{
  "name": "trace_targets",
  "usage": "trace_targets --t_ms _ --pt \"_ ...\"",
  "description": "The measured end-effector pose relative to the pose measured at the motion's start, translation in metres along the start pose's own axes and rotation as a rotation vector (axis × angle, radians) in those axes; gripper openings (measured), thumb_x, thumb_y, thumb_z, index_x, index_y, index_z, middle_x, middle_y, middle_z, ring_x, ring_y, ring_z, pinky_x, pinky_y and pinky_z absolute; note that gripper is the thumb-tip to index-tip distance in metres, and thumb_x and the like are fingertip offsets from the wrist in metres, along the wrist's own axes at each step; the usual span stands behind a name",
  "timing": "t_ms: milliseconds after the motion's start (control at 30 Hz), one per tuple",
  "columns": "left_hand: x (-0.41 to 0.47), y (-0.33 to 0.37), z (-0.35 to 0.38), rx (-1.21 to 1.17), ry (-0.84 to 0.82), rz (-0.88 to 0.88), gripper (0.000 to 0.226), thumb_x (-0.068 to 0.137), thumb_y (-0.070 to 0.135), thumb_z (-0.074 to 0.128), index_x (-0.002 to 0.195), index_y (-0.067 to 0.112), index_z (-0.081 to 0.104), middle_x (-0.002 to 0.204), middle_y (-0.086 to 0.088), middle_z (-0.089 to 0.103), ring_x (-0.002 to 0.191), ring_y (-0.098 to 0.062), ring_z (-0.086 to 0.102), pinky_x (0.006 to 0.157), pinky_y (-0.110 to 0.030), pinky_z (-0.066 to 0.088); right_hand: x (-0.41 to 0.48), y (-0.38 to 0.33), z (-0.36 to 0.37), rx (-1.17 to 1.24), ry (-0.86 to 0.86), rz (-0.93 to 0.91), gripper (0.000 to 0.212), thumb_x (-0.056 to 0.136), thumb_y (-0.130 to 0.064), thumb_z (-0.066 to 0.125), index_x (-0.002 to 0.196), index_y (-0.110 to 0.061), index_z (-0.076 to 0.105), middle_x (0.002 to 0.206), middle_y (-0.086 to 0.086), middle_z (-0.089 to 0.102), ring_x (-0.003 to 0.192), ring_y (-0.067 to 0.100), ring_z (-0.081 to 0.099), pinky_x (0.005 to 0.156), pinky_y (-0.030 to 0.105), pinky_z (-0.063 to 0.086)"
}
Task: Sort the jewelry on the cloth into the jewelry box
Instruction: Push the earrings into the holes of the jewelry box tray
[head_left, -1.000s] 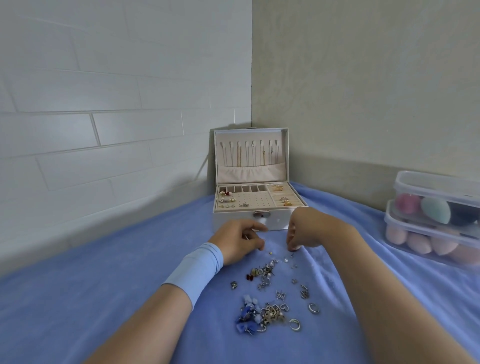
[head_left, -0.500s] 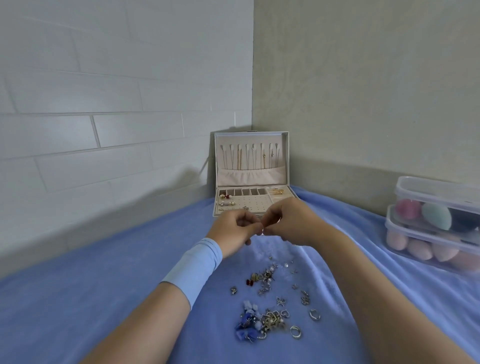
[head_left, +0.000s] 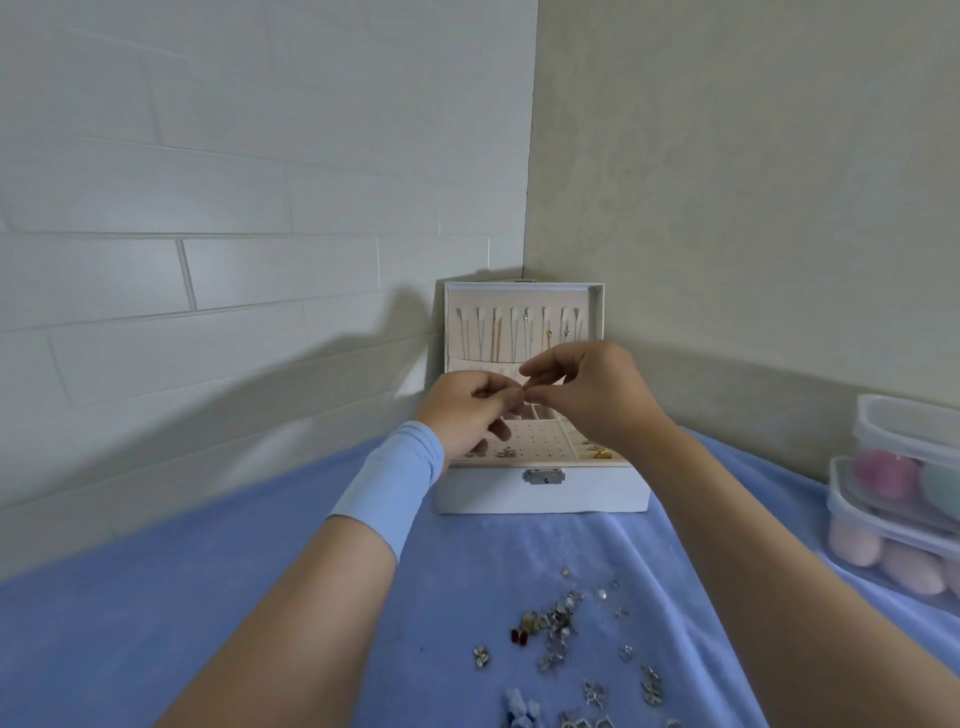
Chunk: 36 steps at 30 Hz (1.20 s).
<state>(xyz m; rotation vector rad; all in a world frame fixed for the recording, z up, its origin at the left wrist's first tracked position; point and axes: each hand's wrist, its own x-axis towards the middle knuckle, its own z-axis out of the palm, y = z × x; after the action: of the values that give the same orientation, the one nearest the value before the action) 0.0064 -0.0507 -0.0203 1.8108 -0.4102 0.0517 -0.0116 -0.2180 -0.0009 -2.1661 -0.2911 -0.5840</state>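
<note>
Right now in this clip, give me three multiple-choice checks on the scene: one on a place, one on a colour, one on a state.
1. Where does the jewelry box stand?
A) in the corner where the walls meet
B) on the floor
C) on a shelf

2. What colour is the cloth?
A) red
B) green
C) blue

3. How is the box's lid?
A) shut and latched
B) open and upright
C) taken off

Answers:
1 A, the two walls meet right behind it.
2 C, the cloth under the loose jewelry is blue.
3 B, the lid stands up with chains hanging inside.
</note>
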Motion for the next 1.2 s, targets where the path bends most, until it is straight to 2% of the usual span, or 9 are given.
trace_targets --t_ms 200,333,467,533,633,733,867,967,1200 --pt "0.016 -0.007 -0.003 -0.038 -0.042 0.009 0.015 0.096 0.019 0.06 0.095 0.012 0.073 0.077 0.005 0.068 0.061 -0.011 0.057 0.047 -0.022 0.041 0.007 0.018 0.009 0.183 0.048 0.08 0.008 0.079 -0.011 0.084 0.087 -0.011 0.081 0.07 -0.007 0.075 0.063 -0.003 0.066 0.06 0.011 0.05" --pt "0.016 -0.011 -0.005 -0.033 -0.054 -0.001 0.013 0.095 0.017 0.061 0.097 0.011 0.073 0.079 0.003 0.07 0.061 -0.012 0.057 0.046 -0.021 0.04 0.005 0.027 0.009 0.267 -0.038 0.136 0.005 0.084 -0.01 0.08 0.088 -0.006 0.08 0.056 -0.01 0.066 0.042 0.002 0.045 0.047 0.014 0.038" --pt "0.016 -0.012 -0.008 0.095 0.038 0.075 0.013 0.095 0.013 0.061 0.095 0.014 0.074 0.077 0.006 0.07 0.059 -0.013 0.058 0.044 -0.015 0.041 0.007 0.033 0.012 -0.023 -0.126 0.146 0.009 0.082 -0.013 0.082 0.077 -0.021 0.079 0.061 -0.016 0.068 0.051 -0.006 0.056 0.053 0.007 0.041" --pt "0.017 -0.015 -0.011 0.094 0.068 0.091 0.015 0.095 0.015 0.061 0.095 0.02 0.075 0.08 0.009 0.072 0.058 -0.011 0.059 0.046 -0.014 0.042 0.007 0.034 0.015 -0.217 -0.203 0.128 0.013 0.081 -0.014 0.081 0.075 -0.025 0.079 0.07 -0.014 0.07 0.057 -0.011 0.057 0.057 0.01 0.043" --pt "0.017 -0.018 -0.014 0.113 0.071 0.099 0.016 0.094 0.018 0.062 0.096 0.025 0.076 0.083 0.011 0.072 0.059 -0.009 0.059 0.048 -0.014 0.043 0.006 0.031 0.018 -0.322 -0.279 0.122 0.01 0.082 -0.015 0.076 0.078 -0.023 0.08 0.078 -0.011 0.072 0.05 -0.006 0.057 0.047 0.015 0.043" --pt "0.017 -0.017 -0.014 0.087 0.07 0.103 0.015 0.093 0.018 0.065 0.097 0.026 0.077 0.082 0.01 0.073 0.059 -0.01 0.059 0.047 -0.013 0.042 0.005 0.025 0.019 -0.45 -0.307 0.062 0.011 0.084 -0.017 0.073 0.084 -0.023 0.081 0.084 -0.011 0.072 0.066 0.002 0.062 0.059 0.021 0.052" --pt "0.016 -0.015 -0.015 0.069 0.07 0.094 0.016 0.092 0.016 0.066 0.095 0.027 0.076 0.076 0.011 0.071 0.059 -0.01 0.058 0.045 -0.012 0.039 0.006 0.02 0.022 -0.521 -0.318 0.031 0.012 0.084 -0.018 0.07 0.085 -0.026 0.08 0.085 -0.012 0.073 0.08 0.008 0.066 0.078 0.034 0.059" --pt "0.016 -0.016 -0.014 0.068 0.064 0.09 0.016 0.092 0.015 0.065 0.095 0.025 0.077 0.083 0.005 0.073 0.059 -0.011 0.057 0.046 -0.012 0.04 0.005 0.019 0.023 -0.535 -0.322 0.029 0.012 0.085 -0.02 0.069 0.084 -0.027 0.079 0.085 -0.011 0.073 0.08 0.009 0.066 0.078 0.036 0.059" --pt "0.015 -0.017 -0.014 0.074 0.072 0.092 0.017 0.093 0.015 0.064 0.094 0.026 0.077 0.085 0.004 0.073 0.058 -0.011 0.056 0.05 -0.013 0.044 0.006 0.017 0.02 -0.569 -0.358 0.016 0.011 0.088 -0.02 0.07 0.093 -0.024 0.08 0.091 -0.009 0.071 0.076 0.007 0.061 0.073 0.027 0.055"
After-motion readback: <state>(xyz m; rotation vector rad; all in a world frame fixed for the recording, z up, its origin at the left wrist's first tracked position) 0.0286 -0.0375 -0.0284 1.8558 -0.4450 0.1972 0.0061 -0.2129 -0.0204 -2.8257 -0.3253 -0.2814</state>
